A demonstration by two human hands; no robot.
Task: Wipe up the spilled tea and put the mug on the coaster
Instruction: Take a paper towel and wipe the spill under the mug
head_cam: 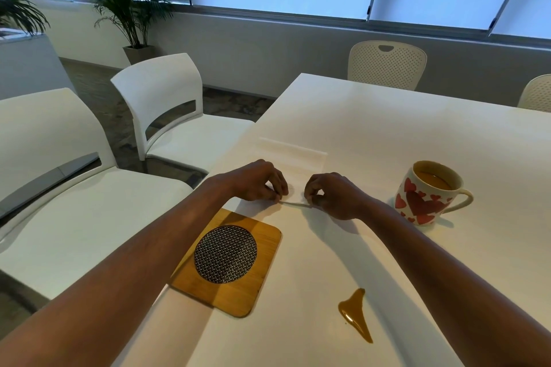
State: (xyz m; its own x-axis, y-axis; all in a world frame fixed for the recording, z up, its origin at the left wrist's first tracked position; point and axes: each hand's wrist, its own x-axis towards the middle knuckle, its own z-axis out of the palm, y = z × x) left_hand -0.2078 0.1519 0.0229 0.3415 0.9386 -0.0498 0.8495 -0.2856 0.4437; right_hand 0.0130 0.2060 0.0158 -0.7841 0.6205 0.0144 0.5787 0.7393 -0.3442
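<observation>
Tea puddle (354, 314) lies unwiped; left hand (259, 180), right hand (334, 195) pinch napkin (295, 167).

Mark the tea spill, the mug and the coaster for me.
tea spill (351, 308), head view, wide upper part of the brown puddle.
mug (419, 202), head view, big red heart on its side.
coaster (238, 298), head view, bare wood nearer than the mesh disc.

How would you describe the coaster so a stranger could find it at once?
Find the white table, then its near left edge, just nearer than the left hand. The coaster is the flat wooden square there. Unlike the heart-printed mug and the tea puddle, it has a dark woven disc in its middle.
</observation>
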